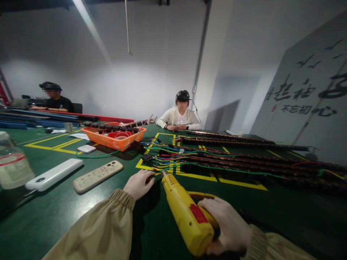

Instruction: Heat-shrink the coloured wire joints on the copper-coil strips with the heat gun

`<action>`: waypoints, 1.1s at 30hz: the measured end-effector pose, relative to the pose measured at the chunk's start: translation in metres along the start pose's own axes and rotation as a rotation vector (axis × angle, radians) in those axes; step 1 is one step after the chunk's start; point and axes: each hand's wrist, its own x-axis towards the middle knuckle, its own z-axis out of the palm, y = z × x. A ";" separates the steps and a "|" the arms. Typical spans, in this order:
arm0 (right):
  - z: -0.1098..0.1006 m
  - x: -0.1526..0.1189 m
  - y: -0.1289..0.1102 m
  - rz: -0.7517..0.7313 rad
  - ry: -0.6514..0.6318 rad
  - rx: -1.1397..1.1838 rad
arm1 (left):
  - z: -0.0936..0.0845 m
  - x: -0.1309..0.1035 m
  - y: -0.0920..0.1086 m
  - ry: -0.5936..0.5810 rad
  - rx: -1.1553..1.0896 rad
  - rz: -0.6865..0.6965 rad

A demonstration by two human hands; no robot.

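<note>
My right hand is wrapped around the handle of a yellow heat gun with a red patch on its side. Its metal nozzle points away from me, toward the near wire ends. Close to the left of the nozzle, my left hand is closed, its fingertips pinched at the end of a yellow wire; the exact grip is partly hidden. Beyond both hands lies a fan of coloured wires, coming from long dark strips. Small black connectors sit at some wire ends.
An orange basket of dark parts stands beyond my left hand. A beige remote, a white device and a bottle are at left. One person sits opposite, another far left.
</note>
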 end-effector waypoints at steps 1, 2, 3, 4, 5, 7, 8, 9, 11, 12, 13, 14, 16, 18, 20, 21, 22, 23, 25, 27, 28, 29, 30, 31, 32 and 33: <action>-0.002 0.000 0.001 0.015 0.003 -0.004 | 0.000 0.000 0.000 -0.001 0.001 -0.002; -0.003 0.000 0.002 0.033 0.003 -0.013 | -0.001 -0.001 0.001 -0.002 0.000 0.002; -0.004 0.000 0.003 0.057 0.002 -0.027 | -0.001 -0.001 0.000 -0.004 -0.003 0.009; -0.005 -0.001 0.004 0.085 0.001 -0.046 | 0.000 -0.001 0.000 -0.008 -0.006 0.018; -0.005 -0.001 0.005 0.117 -0.002 -0.071 | 0.000 -0.001 -0.001 -0.011 -0.009 0.028; -0.004 -0.002 0.008 0.174 -0.007 -0.121 | 0.002 -0.001 -0.003 -0.014 -0.020 0.046; -0.003 -0.002 0.011 0.190 -0.011 -0.142 | 0.002 -0.001 -0.003 -0.014 -0.028 0.054; -0.002 -0.003 0.013 0.197 -0.011 -0.158 | 0.003 -0.001 -0.004 -0.013 -0.037 0.059; 0.000 -0.004 0.016 0.194 0.003 -0.166 | 0.004 -0.001 -0.004 -0.007 -0.059 0.058; 0.001 -0.005 0.017 0.188 0.016 -0.157 | 0.005 -0.001 -0.004 -0.005 -0.070 0.055; 0.002 -0.005 0.018 0.183 0.028 -0.142 | 0.005 -0.001 -0.003 -0.003 -0.079 0.050; 0.001 -0.005 0.018 0.179 0.034 -0.121 | 0.005 -0.001 -0.002 -0.003 -0.086 0.043; 0.001 -0.006 0.018 0.167 0.031 -0.082 | 0.006 -0.001 -0.001 -0.009 -0.096 0.022; 0.000 -0.007 0.018 0.140 0.018 -0.066 | 0.007 -0.001 -0.001 -0.017 -0.104 0.005; 0.001 -0.009 0.019 0.095 0.013 -0.065 | 0.008 -0.001 -0.001 -0.025 -0.119 0.002; 0.002 -0.010 0.020 0.066 0.017 -0.065 | 0.009 -0.001 -0.002 -0.031 -0.131 0.005; 0.004 -0.011 0.020 0.035 0.023 -0.064 | 0.009 -0.001 -0.003 -0.035 -0.144 0.010; 0.006 -0.012 0.020 0.001 0.026 -0.064 | 0.010 0.000 -0.003 -0.036 -0.157 0.018; 0.009 -0.014 0.018 -0.061 0.027 -0.069 | 0.010 0.000 -0.005 -0.029 -0.176 0.041; 0.011 -0.015 0.014 -0.108 0.014 -0.077 | 0.011 0.000 -0.006 -0.022 -0.186 0.060; 0.011 -0.016 0.012 -0.119 0.011 -0.080 | 0.011 0.000 -0.006 -0.023 -0.189 0.064; 0.011 -0.016 0.011 -0.122 0.013 -0.082 | 0.011 0.000 -0.007 -0.026 -0.194 0.064; 0.010 -0.016 0.011 -0.124 0.015 -0.083 | 0.011 0.000 -0.007 -0.029 -0.201 0.067; 0.009 -0.016 0.011 -0.129 0.011 -0.084 | 0.011 0.000 -0.008 -0.028 -0.204 0.073; 0.007 -0.015 0.012 -0.132 0.003 -0.085 | 0.011 0.000 -0.008 -0.022 -0.204 0.080; 0.005 -0.015 0.013 -0.136 -0.015 -0.088 | 0.010 0.000 -0.008 -0.012 -0.198 0.087</action>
